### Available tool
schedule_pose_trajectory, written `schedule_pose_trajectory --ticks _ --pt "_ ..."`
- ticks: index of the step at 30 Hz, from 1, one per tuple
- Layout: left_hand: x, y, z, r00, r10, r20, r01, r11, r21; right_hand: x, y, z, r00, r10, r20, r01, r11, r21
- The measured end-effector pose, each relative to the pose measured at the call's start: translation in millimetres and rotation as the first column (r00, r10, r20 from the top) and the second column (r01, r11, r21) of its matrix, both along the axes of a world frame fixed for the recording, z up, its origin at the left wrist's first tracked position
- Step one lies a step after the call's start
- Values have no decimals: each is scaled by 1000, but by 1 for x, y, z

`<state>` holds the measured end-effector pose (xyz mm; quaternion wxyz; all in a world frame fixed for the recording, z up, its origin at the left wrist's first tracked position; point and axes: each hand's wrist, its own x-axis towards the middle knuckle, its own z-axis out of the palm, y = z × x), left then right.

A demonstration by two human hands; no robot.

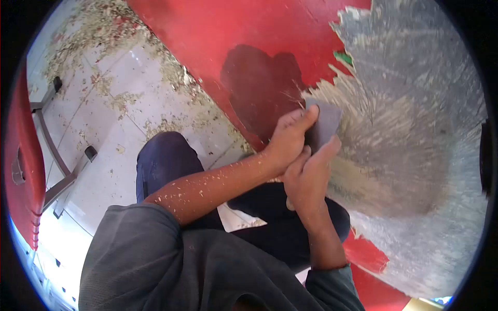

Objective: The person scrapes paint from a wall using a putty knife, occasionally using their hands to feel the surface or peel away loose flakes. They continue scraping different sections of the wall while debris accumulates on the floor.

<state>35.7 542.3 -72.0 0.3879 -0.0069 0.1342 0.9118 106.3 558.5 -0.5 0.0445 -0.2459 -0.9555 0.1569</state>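
A flat grey scraper blade [327, 120] is gripped between my two hands, its upper edge by the ragged border of the red coating. My left hand [289, 136] is closed on the blade's left side, thumb pressed along its face. From below, my right hand [310, 173] is closed round its lower part, thumb pointing up. Under the blade lies a large panel [410, 119], bare and grey-brown on the right, with a smooth red layer [207, 31] on the left. Whatever handle the scraper has is hidden by my hands.
Pale floor tiles [109, 150] spread to the left, littered with shavings [104, 31], thickest along the panel's edge. A red chair [23, 155] with brown metal legs stands at far left. My bent knee [168, 155] is close to the panel. A red patch [368, 254] remains lower right.
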Motion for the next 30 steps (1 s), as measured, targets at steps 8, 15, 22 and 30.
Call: schedule_pose_trajectory --ticks 8,15,22,30 --pt "-4 -4 8 994 111 4 -110 988 -112 -13 -1 9 992 6 129 6 996 -94" --pt "-2 1 4 998 56 27 -53 993 -101 -5 2 2 992 110 -54 -109 994 14" --pt "-3 2 3 987 129 -94 -146 970 -194 -2 6 -3 979 140 -148 -146 989 -32" --pt "1 -1 9 999 15 38 -12 998 -66 -1 0 -1 985 95 -143 -101 994 -42"
